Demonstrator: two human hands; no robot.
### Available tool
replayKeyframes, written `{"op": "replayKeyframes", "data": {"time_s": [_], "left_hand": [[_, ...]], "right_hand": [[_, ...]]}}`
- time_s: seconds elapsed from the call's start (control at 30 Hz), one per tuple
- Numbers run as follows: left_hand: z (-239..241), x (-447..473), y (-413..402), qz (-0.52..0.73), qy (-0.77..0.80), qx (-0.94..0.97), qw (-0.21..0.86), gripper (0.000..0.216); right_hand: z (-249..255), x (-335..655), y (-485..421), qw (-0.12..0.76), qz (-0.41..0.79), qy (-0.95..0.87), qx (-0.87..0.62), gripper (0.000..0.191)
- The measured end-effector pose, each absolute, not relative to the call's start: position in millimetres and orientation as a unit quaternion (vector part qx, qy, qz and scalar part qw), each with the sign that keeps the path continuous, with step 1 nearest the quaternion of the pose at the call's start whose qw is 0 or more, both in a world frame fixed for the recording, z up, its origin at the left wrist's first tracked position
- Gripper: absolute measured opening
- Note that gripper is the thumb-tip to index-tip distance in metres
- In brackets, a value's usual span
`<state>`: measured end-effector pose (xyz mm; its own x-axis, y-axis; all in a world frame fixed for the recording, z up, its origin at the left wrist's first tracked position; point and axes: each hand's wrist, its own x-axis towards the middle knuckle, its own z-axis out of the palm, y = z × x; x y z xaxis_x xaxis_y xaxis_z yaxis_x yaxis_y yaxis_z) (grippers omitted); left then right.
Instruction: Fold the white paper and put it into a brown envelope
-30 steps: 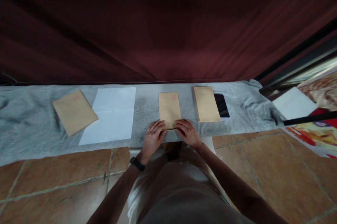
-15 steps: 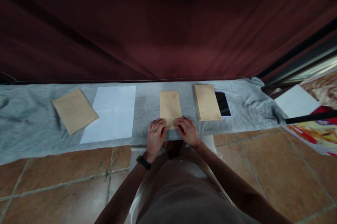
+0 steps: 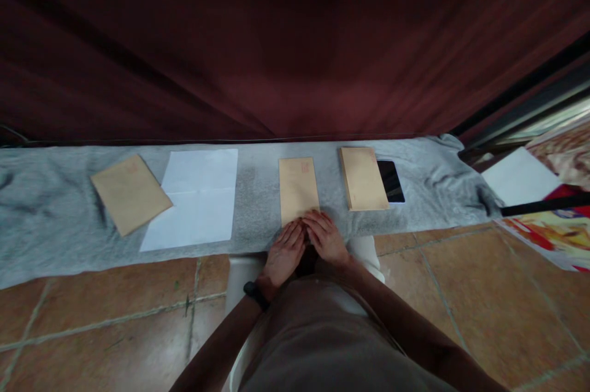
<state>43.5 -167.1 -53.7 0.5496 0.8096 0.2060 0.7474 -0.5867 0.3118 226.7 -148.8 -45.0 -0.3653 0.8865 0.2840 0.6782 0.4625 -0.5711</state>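
A brown paper envelope [image 3: 298,186] lies lengthwise in front of me on the grey cloth, red print near its far right corner. My left hand [image 3: 286,252] is at the left of its near end, fingers bent over the edge. Beside it, my right hand [image 3: 326,237] grips the same end from the right, the fingertips of both hands nearly meeting. Both hands cover the envelope's near edge, and the thumbs are hidden.
To the right sits a stack of brown envelopes [image 3: 364,178], partly over a dark-screened phone [image 3: 391,182]. On the left, another brown envelope [image 3: 131,194] overlaps a creased white paper sheet [image 3: 198,195]. The grey cloth [image 3: 258,195] runs along a dark red curtain [image 3: 295,72].
Both hands have moved inward along the envelope's near end, from its two sides to its middle. The left hand shifted right and slightly toward me.
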Motion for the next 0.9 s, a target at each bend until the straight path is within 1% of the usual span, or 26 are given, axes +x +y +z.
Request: {"op": "replayKeyframes", "data": {"time_s": [0.07, 0.17, 0.3, 0.4, 0.6, 0.8, 0.9], "left_hand": [[-55, 43, -166, 0.155, 0.451, 0.873, 0.1, 0.049], [-54, 42, -166, 0.157, 0.448, 0.874, 0.103, 0.051], [-48, 39, -167, 0.174, 0.45, 0.871, 0.098, 0.05], [-45, 33, -169, 0.184, 0.48, 0.852, 0.094, 0.052], [-43, 26, -169, 0.182, 0.501, 0.841, 0.097, 0.054], [-43, 30, -169, 0.17, 0.494, 0.848, 0.085, 0.055], [-46, 29, -171, 0.177, 0.497, 0.845, 0.084, 0.056]], "right_hand": [[-43, 218, -159, 0.269, 0.201, -0.82, -0.463, 0.045], [-43, 212, -166, 0.245, 0.195, -0.819, -0.48, 0.051], [-43, 226, -167, 0.218, 0.164, -0.822, -0.5, 0.052], [-44, 242, -167, 0.219, 0.16, -0.814, -0.514, 0.049], [-51, 247, -146, 0.272, 0.147, -0.706, -0.637, 0.039], [-53, 232, -116, 0.23, 0.207, -0.646, -0.698, 0.019], [-51, 232, -110, 0.251, 0.245, -0.633, -0.69, 0.006]]}}
